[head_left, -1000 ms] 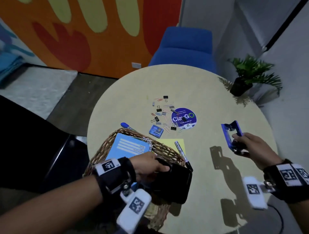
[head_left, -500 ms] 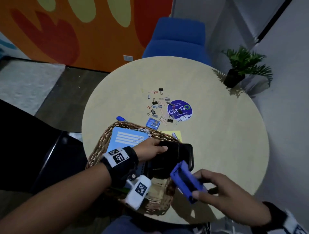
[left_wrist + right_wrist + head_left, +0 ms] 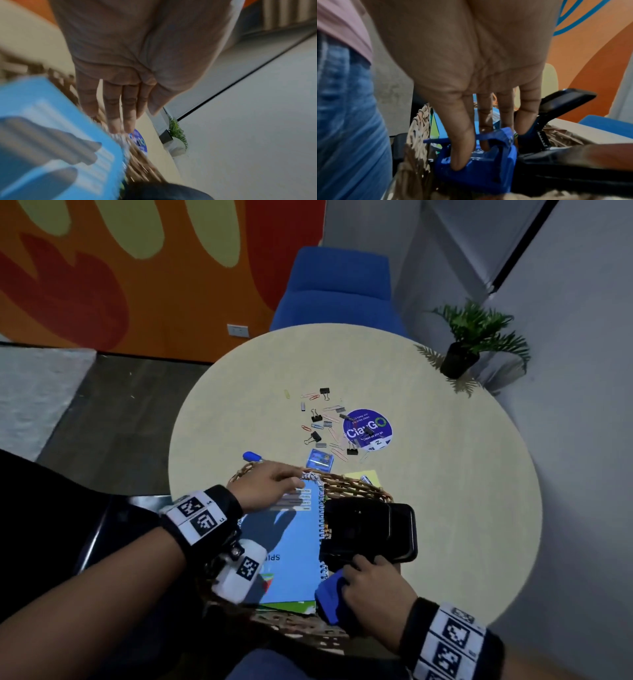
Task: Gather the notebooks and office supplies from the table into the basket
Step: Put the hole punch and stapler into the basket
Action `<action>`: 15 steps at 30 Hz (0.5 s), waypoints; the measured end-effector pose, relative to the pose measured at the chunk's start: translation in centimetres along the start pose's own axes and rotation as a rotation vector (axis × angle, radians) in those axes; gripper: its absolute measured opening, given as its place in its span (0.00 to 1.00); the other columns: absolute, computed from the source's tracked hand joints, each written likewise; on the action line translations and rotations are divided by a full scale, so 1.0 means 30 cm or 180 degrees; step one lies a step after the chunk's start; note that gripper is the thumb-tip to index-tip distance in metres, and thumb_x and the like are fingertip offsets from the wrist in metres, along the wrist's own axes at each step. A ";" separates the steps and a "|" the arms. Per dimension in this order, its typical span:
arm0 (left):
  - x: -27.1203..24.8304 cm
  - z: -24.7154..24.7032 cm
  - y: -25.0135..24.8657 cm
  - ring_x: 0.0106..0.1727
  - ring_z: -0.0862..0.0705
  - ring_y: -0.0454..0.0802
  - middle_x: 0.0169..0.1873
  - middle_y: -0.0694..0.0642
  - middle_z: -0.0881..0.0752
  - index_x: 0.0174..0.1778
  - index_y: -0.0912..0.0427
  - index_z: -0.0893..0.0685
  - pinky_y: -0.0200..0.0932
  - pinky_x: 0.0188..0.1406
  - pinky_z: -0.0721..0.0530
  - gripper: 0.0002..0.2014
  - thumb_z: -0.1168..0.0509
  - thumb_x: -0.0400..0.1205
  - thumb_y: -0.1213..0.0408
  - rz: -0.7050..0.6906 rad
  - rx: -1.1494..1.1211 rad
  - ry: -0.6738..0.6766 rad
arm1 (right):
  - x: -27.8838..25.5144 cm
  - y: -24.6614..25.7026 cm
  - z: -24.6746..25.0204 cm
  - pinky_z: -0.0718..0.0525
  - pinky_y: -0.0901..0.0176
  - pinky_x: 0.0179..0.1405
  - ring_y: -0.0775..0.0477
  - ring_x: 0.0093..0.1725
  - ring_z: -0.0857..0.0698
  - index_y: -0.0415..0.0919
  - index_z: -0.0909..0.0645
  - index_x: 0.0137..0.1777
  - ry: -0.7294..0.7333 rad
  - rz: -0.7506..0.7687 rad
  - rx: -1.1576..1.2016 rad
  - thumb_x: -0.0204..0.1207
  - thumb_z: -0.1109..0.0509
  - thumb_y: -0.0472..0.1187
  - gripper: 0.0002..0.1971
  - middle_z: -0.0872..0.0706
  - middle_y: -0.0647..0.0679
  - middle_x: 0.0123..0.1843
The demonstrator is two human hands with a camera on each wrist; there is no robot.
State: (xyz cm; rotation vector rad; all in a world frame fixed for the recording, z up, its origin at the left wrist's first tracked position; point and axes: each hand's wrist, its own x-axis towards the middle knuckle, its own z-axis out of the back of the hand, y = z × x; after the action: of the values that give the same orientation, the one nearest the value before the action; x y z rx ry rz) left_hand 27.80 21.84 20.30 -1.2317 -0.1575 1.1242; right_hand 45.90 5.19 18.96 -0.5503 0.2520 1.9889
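A wicker basket [image 3: 356,491] sits at the table's near edge. It holds a blue spiral notebook [image 3: 291,542] with a black notebook [image 3: 370,529] leaning on its right. My left hand [image 3: 294,482] reaches over the blue notebook's far end with straight fingers [image 3: 120,108]; I cannot tell whether it touches. My right hand [image 3: 373,587] grips a blue plastic dispenser [image 3: 330,599] low inside the basket's near right corner. In the right wrist view its fingers [image 3: 460,155] curl into the dispenser [image 3: 479,173].
Loose paper clips and binder clips [image 3: 325,422] lie mid-table beside a round purple sticker [image 3: 368,428]. A small blue box [image 3: 320,460], a blue marker cap [image 3: 251,456] and yellow sticky notes [image 3: 371,475] lie just beyond the basket. A potted plant [image 3: 476,344] stands far right.
My right hand carried the blue dispenser from the table's right side into the basket. My left hand let go of the black notebook and moved to the blue notebook's far end.
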 end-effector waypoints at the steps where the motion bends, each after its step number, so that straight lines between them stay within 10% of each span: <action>1: 0.005 0.041 0.009 0.65 0.18 0.52 0.64 0.54 0.16 0.68 0.63 0.20 0.40 0.65 0.25 0.17 0.39 0.85 0.63 -0.0062 0.0328 -0.0148 | 0.001 0.000 -0.009 0.27 0.57 0.15 0.49 0.24 0.19 0.49 0.17 0.17 -0.0023 -0.0065 0.0022 0.38 0.18 0.54 0.14 0.18 0.53 0.22; 7: 0.136 0.281 0.082 0.61 0.15 0.57 0.59 0.59 0.12 0.62 0.59 0.15 0.47 0.63 0.21 0.14 0.39 0.84 0.64 -0.0213 0.1748 -0.0990 | -0.025 0.011 -0.062 0.22 0.56 0.17 0.46 0.31 0.16 0.48 0.14 0.26 -0.0077 -0.0444 0.0044 0.56 0.41 0.46 0.13 0.16 0.52 0.27; 15: 0.381 0.316 0.236 0.59 0.16 0.59 0.59 0.59 0.14 0.60 0.56 0.14 0.49 0.56 0.19 0.13 0.34 0.79 0.65 -0.0150 0.2978 0.0165 | -0.009 0.040 -0.041 0.16 0.56 0.26 0.42 0.44 0.18 0.48 0.10 0.42 0.0135 -0.0685 0.0033 0.59 0.42 0.48 0.20 0.11 0.52 0.35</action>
State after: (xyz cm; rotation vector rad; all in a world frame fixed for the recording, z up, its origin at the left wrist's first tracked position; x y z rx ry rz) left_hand 23.21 35.95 13.19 -0.4128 0.3504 0.9403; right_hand 45.28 3.93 17.94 -0.5883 0.2197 1.7685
